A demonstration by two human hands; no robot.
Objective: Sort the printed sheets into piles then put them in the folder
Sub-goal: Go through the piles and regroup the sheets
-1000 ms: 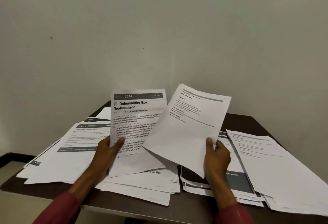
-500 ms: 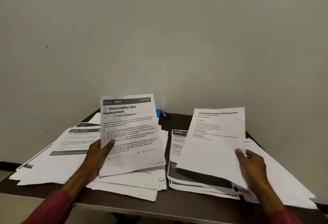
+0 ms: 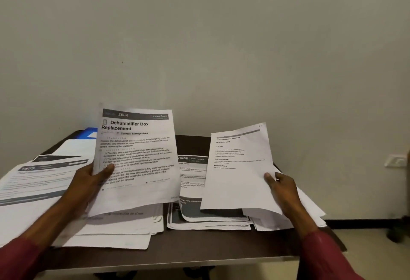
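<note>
My left hand (image 3: 89, 182) grips the left edge of a printed sheet headed "Dehumidifier Box Replacement" (image 3: 137, 160), held tilted up over the middle pile (image 3: 124, 228). A mostly blank sheet with small text (image 3: 237, 168) is pinched at its right edge by my right hand (image 3: 280, 187), raised above the right-hand piles. Under it lies a pile topped by a sheet numbered 3080 (image 3: 192, 182). A further pile (image 3: 310, 208) sits at the far right, and a spread of sheets (image 3: 33, 182) covers the left of the table. A blue object (image 3: 89, 134), possibly the folder, shows at the back left.
The dark brown table (image 3: 188, 248) stands against a plain wall. Its front edge runs just below the piles. A wall socket (image 3: 396, 160) is low on the right, and a dark object (image 3: 399, 228) stands on the floor there.
My right hand has carried its sheet from the centre out to the right, over the right-hand piles. The left hand's sheet has stayed raised. The view has shifted right.
</note>
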